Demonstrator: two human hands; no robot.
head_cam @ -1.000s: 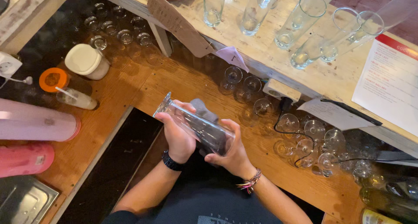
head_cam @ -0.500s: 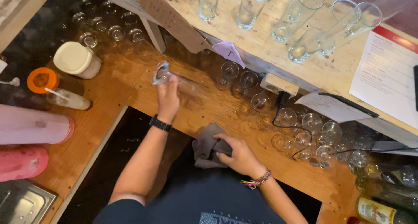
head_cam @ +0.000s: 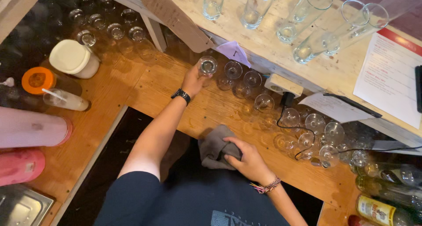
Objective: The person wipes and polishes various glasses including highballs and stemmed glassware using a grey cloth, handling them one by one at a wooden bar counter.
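While the left hand (head_cam: 193, 79) reaches out, its fingers clamp a tall glass (head_cam: 207, 66) upright on the wooden bench (head_cam: 132, 90) — beside other glasses (head_cam: 243, 79). Right hand (head_cam: 246, 158) — fingers closed on a grey cloth (head_cam: 213, 147).

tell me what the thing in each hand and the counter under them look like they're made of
Glass in the left hand: clear glass, since the wood shows through and its base glints. Cloth under the right hand: soft grey fabric, bunched in folds, possibly microfibre. Counter: wood, orange-brown with visible grain and plank seams, a slight sheen suggesting varnish.
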